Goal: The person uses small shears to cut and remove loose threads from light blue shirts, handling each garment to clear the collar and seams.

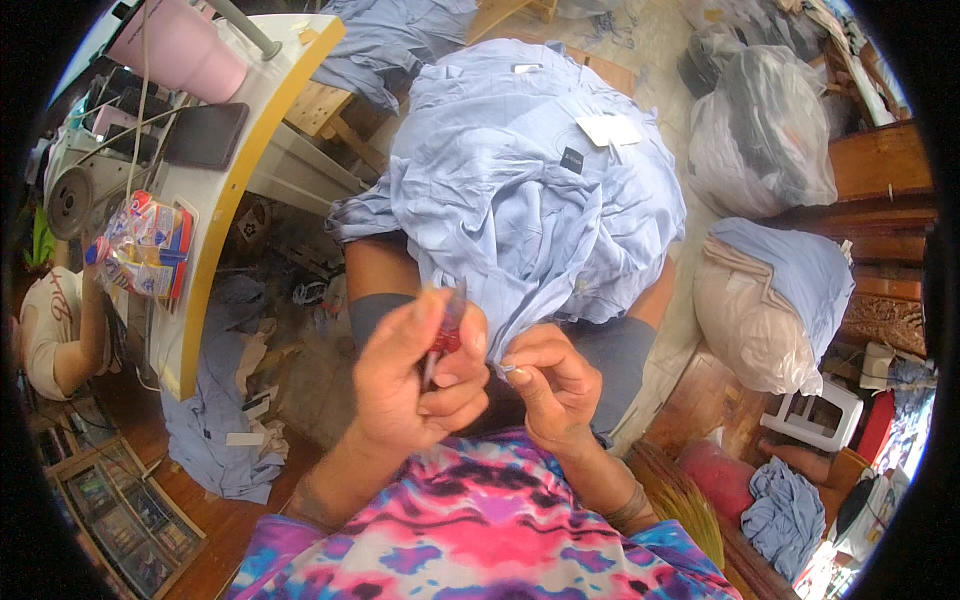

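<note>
Across my lap lies a large heap of light blue shirt fabric [470,130], with a white tag [608,130] and a small dark label [572,160] on it. My left hand [415,365] is closed round a small red-handled tool [448,335] with metal parts, which looks like thread snips; the fingers cover much of it. Just to its right, my right hand [550,385] pinches a narrow end of the blue cloth between thumb and fingers. The two hands are close together but apart, at the near edge of the heap.
At left stands a white table [245,110] with a yellow edge, holding a pink tumbler [180,50], a dark phone [207,135] and a plastic packet [145,245]. Bagged clothes [765,130] and a white stool [815,415] are at right. A person's arm [85,340] shows far left.
</note>
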Demonstrator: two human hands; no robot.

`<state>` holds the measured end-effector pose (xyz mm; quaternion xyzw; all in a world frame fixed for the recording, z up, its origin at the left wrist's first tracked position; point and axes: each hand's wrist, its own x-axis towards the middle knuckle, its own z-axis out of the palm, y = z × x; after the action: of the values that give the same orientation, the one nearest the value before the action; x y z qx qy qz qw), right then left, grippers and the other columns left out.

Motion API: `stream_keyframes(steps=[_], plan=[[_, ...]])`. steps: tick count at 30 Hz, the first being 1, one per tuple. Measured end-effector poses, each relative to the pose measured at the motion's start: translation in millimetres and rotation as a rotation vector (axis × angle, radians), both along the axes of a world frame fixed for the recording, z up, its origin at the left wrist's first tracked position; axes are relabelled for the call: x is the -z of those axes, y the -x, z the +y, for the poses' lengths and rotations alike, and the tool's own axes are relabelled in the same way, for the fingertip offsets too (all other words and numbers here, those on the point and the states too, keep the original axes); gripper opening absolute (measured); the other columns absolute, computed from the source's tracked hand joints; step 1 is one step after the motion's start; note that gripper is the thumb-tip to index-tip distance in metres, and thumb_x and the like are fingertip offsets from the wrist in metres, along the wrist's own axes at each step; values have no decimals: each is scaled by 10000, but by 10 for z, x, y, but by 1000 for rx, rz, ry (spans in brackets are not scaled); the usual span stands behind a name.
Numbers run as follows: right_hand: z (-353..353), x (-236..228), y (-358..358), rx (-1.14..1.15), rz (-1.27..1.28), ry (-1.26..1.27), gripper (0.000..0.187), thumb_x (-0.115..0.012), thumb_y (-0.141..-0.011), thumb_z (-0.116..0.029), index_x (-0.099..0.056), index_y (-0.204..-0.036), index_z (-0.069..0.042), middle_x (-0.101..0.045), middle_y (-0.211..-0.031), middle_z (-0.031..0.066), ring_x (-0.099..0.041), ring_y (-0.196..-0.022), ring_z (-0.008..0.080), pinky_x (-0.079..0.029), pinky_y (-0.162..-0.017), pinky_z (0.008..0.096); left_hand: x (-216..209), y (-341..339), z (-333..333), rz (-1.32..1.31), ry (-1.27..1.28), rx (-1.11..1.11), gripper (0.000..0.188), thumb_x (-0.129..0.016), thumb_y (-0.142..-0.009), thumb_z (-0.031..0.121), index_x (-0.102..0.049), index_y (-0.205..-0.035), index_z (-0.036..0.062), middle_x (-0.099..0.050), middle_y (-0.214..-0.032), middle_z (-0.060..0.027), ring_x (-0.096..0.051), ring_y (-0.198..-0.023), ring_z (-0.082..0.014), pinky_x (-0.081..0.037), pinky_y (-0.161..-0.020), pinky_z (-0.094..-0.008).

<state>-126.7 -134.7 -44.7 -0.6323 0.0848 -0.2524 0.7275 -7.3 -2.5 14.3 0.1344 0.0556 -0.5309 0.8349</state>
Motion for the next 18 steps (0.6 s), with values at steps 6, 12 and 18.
stream_keyframes(steps=[6,12,18], plan=[[-232,-145,-74,-2,-55,-180,74,-683,-970,-39,-693,-1027,6,-641,-1025,101,-577,-913,159,-460,-825,296,-122,-49,-11,-664,-350,-48,408,-722,-983,293,-618,-1210,-30,-425,-706,64,-319,-517,-5,-266,-459,-202],[-318,-148,-86,-92,-93,-269,101,-690,-971,-63,-692,-1043,8,-639,-1045,108,-582,-949,171,-468,-861,310,-102,-90,-163,-1067,-580,114,267,-830,-878,87,-697,-1089,-10,-554,-767,69,-415,-657,0,-313,-581,-189],[-253,-309,-115,147,-74,12,140,-727,-907,23,-713,-1046,8,-676,-1029,123,-651,-908,195,-529,-793,303,-76,-125,-215,-1050,-545,155,175,-801,-911,101,-667,-982,13,-583,-800,58,-447,-688,-1,-350,-605,-185]])
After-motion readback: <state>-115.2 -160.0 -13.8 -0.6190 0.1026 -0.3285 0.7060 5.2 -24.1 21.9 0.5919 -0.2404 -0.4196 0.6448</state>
